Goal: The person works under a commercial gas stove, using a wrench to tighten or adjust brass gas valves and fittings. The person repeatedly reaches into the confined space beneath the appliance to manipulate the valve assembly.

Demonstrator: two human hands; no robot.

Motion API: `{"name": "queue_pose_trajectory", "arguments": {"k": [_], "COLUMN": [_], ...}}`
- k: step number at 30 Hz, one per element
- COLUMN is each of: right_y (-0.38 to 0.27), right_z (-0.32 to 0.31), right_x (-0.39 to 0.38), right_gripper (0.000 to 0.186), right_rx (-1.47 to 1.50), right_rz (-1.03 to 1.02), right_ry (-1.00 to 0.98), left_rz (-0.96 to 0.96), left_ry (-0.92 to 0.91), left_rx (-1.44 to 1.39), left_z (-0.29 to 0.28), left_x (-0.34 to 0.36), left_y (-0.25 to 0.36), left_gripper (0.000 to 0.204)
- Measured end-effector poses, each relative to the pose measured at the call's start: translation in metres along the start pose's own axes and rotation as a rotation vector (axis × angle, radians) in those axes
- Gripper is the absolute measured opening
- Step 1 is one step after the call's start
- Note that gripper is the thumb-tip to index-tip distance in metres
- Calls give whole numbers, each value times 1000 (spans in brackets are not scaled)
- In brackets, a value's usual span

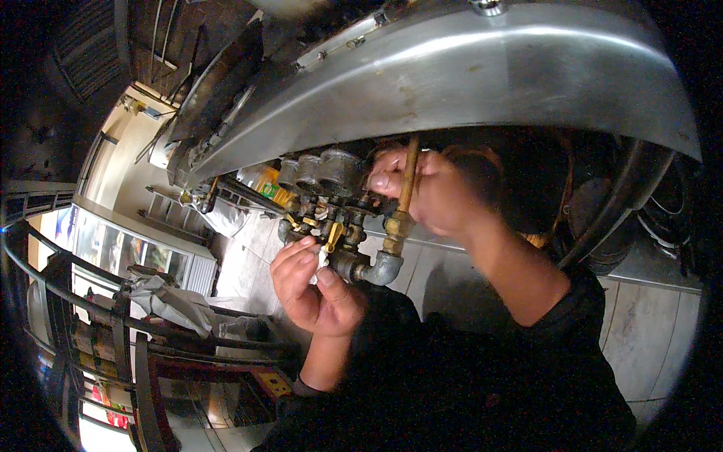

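The left hand (318,292) pinches a small white scrap (324,258) between thumb and fingers, just below a yellow handle (333,236). The right hand (440,192), blurred, reaches behind a brass pipe (409,177); I cannot tell whether its fingers grip anything. Round metal cups (343,170) sit just left of its fingertips; a steel panel (459,83) curves above both hands.

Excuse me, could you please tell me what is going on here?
A person is working on grey metal pipework by a curved silver metal panel. The left hand pinches a small white scrap beside a yellow metal lever. The right hand, partly blurred, reaches behind a straight brass-coloured pipe, near round grey metal cylinders; any grip there is unclear.
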State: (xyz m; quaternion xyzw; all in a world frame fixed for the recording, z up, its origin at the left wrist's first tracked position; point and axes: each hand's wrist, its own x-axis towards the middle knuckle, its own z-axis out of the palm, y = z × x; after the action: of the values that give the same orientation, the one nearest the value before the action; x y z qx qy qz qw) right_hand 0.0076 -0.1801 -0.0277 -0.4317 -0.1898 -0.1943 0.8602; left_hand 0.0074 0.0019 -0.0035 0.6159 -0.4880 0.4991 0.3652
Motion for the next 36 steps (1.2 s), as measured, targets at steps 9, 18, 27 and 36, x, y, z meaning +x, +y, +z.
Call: {"name": "queue_pose_trajectory", "arguments": {"k": [9,18,27,36], "right_y": [-6,1,4,-10], "right_z": [0,-12,-17,-23], "right_x": [-2,5,8,5], "right_gripper": [12,9,9,20], "right_rx": [-175,90,-2,70], "right_rz": [16,76,-25,-53], "right_ry": [1,13,-120,31], "left_rz": [4,-2,-5,-10], "left_ry": [-49,-26,-45,-13], "left_rx": [31,39,57,44], "left_z": [-3,-1,-2,-3], "left_x": [0,-1,-1,-2], "left_y": [3,3,4,1], "left_gripper": [15,16,16,19]}}
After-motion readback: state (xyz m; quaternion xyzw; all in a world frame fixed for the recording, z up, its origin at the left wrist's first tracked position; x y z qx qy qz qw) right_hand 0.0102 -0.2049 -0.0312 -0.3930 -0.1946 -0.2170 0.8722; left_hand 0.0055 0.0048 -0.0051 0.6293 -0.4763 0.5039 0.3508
